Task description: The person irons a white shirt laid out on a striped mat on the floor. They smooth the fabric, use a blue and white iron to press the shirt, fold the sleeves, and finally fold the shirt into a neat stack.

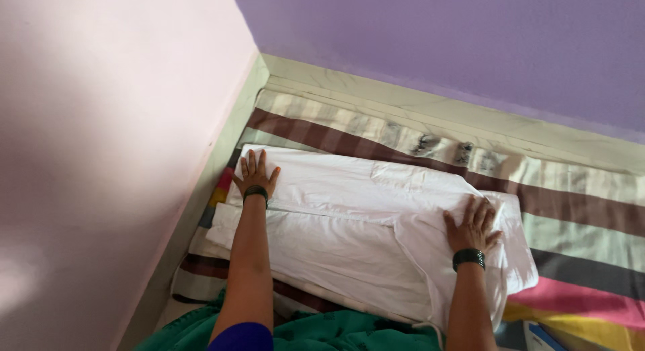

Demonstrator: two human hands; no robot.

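A white shirt (349,216) lies spread flat on a striped blanket (578,216) on the floor, in the corner where a pink wall (101,122) meets a purple wall (437,35). The left hand (255,173) presses flat on one end of it — fingers open and spread, gripping nothing — and the right hand (472,225) lies flat and open on the other end, both wrists wearing a dark band.
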